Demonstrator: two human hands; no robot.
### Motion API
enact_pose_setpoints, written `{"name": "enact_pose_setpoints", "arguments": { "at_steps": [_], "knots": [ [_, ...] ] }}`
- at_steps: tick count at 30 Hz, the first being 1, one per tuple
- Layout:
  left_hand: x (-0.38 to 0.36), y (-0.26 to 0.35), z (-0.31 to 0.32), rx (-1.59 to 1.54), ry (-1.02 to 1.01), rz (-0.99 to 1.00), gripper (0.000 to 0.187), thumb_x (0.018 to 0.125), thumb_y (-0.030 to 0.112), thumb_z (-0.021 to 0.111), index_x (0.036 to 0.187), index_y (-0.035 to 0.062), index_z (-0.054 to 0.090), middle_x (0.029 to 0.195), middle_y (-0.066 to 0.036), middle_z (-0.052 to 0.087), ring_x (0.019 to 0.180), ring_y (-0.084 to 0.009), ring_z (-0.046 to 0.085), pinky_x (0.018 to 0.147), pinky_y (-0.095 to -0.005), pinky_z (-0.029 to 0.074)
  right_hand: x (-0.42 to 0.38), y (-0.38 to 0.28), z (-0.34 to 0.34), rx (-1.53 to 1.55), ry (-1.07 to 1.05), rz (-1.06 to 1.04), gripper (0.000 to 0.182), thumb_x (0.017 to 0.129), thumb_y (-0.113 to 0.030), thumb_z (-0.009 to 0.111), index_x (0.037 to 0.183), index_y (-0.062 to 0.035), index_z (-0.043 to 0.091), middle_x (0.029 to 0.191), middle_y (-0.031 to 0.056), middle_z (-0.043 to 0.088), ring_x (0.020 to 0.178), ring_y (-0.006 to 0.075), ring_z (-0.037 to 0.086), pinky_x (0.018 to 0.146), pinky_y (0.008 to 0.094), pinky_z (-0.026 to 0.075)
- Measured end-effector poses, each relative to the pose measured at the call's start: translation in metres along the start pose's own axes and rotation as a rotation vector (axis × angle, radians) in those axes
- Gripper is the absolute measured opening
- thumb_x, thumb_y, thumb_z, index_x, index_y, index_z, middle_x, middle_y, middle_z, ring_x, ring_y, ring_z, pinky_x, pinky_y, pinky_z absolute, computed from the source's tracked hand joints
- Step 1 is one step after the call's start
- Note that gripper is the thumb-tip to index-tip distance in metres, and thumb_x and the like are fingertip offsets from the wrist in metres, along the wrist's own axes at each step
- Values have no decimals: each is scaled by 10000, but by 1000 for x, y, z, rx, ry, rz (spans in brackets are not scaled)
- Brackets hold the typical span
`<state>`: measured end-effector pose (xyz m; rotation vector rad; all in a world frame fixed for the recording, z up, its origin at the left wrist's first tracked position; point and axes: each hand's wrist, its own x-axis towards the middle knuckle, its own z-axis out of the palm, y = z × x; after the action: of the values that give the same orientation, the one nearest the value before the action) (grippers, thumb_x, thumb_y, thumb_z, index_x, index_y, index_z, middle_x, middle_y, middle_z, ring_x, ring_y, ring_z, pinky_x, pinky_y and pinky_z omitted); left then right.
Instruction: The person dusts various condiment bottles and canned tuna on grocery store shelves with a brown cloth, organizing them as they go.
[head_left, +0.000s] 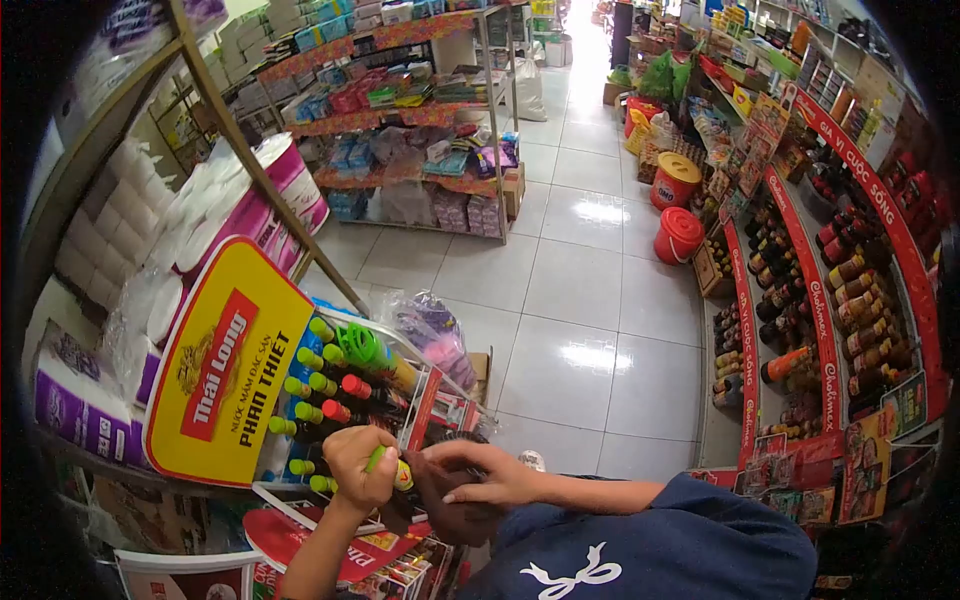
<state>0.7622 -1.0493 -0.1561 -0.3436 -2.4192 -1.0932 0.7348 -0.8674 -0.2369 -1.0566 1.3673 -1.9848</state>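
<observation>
- Hands meet low in the view, near six o'clock, in front of a wire display rack (432, 372) that holds rows of dark sauce bottles.
- Left hand (358, 468) is curled into a fist around a small bottle with a green cap and yellow label (388, 466); the fingers are pressed tight about its neck, and the bottle lies tilted, cap toward eleven o'clock.
- Right hand (484, 474), coming out of a dark blue sleeve (690, 540) at five o'clock, has its fingers bent and its fingertips resting on a dark rounded object just beside the held bottle; whether it actually grips anything cannot be told.
- Inside the rack, at about ten o'clock from the hands, stand green-capped bottles (312, 386) in slanted rows, with a few red-capped bottles (350, 386) among them.
- Yellow and red cardboard sign (226, 362) stands against the rack's left side, at nine o'clock.
- Clear plastic bag of pink items (436, 336) sits on top of the rack at twelve o'clock from the hands.
- Metal shelf at nine to ten o'clock carries wrapped packs of white paper rolls (196, 226).
- Red wall shelving (826, 330) at three o'clock is filled with brown and red-capped bottles.
- Two red plastic buckets with lids (678, 208) stand on the white tiled floor (560, 340) at one o'clock.
</observation>
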Motion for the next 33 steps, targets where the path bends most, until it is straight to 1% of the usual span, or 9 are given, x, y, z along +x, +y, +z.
{"name": "enact_pose_setpoints", "arguments": {
  "at_steps": [2, 9, 14, 17, 21, 24, 25, 29, 33],
  "knots": [
    [-6, 1, -6, -57, 33, -5, 210, 635, 212, 495, 532, 29, 494, 470, -108, 446, 420, -266, 473, 433, -335, 362, 0, 2, 13, 154, 63, 126, 449, 803, -117, 540, 1208, -7, 380, 1149, 108, 470, 1096, 184, 421, 942, 314, 308],
    [-5, -5, -6, 1, -22, -2, 218, 652, 212, 491, 541, 25, 503, 464, -110, 444, 419, -258, 475, 441, -331, 362, -13, 54, 3, 291, -221, 565, 482, 832, -297, 505, 1162, 39, 403, 1067, 89, 498, 1000, 155, 444, 882, 311, 351],
    [4, -7, -24, -41, 118, -169, 343, 726, 273, 434, 552, -13, 508, 484, -65, 473, 428, -126, 429, 425, -274, 317, -32, 75, -1, 529, 72, 560, 499, 836, -379, 476, 1137, 17, 435, 1057, 108, 508, 950, 175, 483, 852, 322, 378],
    [9, -18, -23, -85, 187, -223, 302, 729, 243, 455, 552, 5, 514, 457, -60, 443, 404, -138, 436, 420, -275, 316, -35, 96, -18, 717, 12, 812, 566, 816, -425, 486, 1175, 4, 397, 1068, 121, 507, 937, 204, 496, 850, 335, 382],
    [19, -18, -36, -53, 219, -352, 284, 770, 195, 435, 579, 1, 515, 506, -31, 469, 463, -101, 443, 414, -259, 291, -4, 30, 4, -138, 383, 467, 457, 789, -373, 520, 1077, -24, 450, 931, 113, 560, 844, 236, 535, 741, 354, 432],
    [19, -19, -41, -212, -55, -698, 222, 818, 217, 496, 754, 10, 545, 593, -17, 513, 522, -75, 483, 453, -228, 356, 28, -20, -8, -764, 559, 197, 320, 718, -230, 601, 917, -19, 464, 786, 124, 564, 750, 290, 553, 637, 370, 445],
    [19, -16, -40, -272, -136, -819, 221, 824, 230, 513, 795, 13, 548, 610, -16, 520, 531, -70, 491, 466, -221, 373, 32, -13, -22, -748, 619, 182, 322, 675, -189, 633, 872, -10, 452, 749, 142, 548, 717, 308, 547, 622, 372, 439],
    [6, -12, -12, -190, -504, -606, 279, 801, 266, 572, 875, -3, 568, 652, -20, 540, 569, -73, 503, 509, -222, 407, 20, -16, -48, -815, 682, 114, 482, 547, -210, 723, 858, -19, 408, 759, 138, 494, 731, 302, 522, 650, 357, 425],
    [7, -3, -7, -437, -452, -815, 265, 773, 250, 593, 858, -2, 586, 644, -7, 530, 517, -48, 454, 443, -191, 350, 5, -37, -50, -761, 564, 163, 589, 509, -224, 750, 919, -25, 378, 812, 127, 464, 764, 280, 501, 683, 352, 424]
  ]
}}
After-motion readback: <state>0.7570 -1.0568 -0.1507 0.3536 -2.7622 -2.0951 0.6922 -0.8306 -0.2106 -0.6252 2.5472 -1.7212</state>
